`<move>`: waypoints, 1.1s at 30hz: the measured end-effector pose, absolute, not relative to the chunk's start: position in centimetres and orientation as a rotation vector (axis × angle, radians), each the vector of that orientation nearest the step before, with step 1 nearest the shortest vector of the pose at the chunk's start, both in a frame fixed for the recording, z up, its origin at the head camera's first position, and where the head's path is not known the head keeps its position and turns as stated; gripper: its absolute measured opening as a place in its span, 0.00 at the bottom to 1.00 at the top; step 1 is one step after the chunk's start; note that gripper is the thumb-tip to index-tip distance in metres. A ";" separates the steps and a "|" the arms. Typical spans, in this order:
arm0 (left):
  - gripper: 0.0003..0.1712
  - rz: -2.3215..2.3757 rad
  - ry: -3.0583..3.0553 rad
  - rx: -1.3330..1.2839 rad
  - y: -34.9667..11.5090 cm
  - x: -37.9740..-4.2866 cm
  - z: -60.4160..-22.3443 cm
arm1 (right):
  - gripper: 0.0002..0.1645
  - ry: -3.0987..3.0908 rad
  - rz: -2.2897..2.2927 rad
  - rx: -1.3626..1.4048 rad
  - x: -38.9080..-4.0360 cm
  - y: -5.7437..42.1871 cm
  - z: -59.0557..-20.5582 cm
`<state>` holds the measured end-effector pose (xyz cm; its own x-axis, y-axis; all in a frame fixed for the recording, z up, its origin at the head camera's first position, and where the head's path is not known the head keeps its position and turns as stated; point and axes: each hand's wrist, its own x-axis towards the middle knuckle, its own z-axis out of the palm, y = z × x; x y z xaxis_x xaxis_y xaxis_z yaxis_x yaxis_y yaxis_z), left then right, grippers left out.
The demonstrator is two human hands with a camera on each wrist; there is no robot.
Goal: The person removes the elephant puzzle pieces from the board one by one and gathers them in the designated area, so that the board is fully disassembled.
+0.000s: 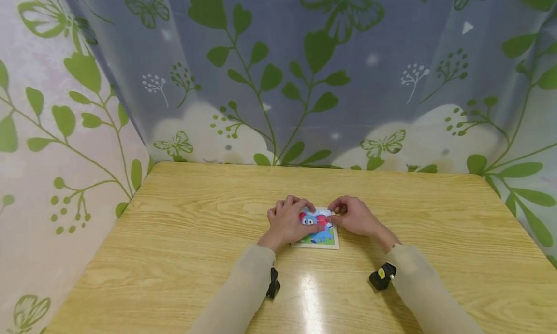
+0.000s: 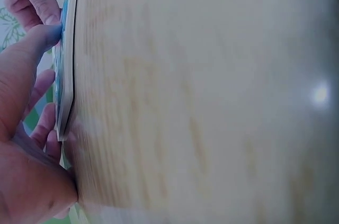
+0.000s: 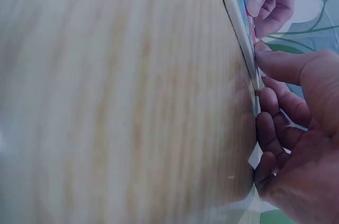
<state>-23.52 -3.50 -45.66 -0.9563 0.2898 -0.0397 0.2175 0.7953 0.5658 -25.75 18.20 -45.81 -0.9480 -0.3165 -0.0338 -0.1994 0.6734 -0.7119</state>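
Note:
A small jigsaw puzzle [image 1: 322, 236] with a blue cartoon animal and a pale frame lies flat on the wooden table. My left hand [image 1: 289, 221] spreads over its left part, thumb laid across the picture and other fingers reaching to the far edge. At the far right corner, my right hand [image 1: 356, 217] has its fingers curled, with thumb and forefinger at the border. In the right wrist view, the right thumb [image 3: 273, 60] rests on the puzzle's top beside its edge [image 3: 241, 33]. The left thumb [image 2: 42, 38] presses the picture in the left wrist view. Both hands hide parts of the picture.
The wooden table [image 1: 183, 256] extends around the puzzle. A curtain [image 1: 278, 82] with leaves and butterflies hangs behind the table's far edge, and patterned cloth [image 1: 56, 131] hangs on the left. Black wrist devices [image 1: 380, 277] sit at both sleeve cuffs.

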 end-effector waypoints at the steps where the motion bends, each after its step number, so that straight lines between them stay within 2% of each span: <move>1: 0.23 0.875 2.858 0.403 -3.5 -23.5 -45.6 | 0.12 2.729 -1.134 -0.422 -25.8 18.2 -45.8; 13: 0.23 0.881 2.854 0.395 -3.5 -23.5 -45.5 | 0.14 2.707 -1.146 -0.433 -25.7 18.3 -45.7; 33: 0.22 0.900 2.852 0.386 -3.4 -23.5 -45.6 | 0.10 2.720 -1.149 -0.445 -25.7 18.1 -45.7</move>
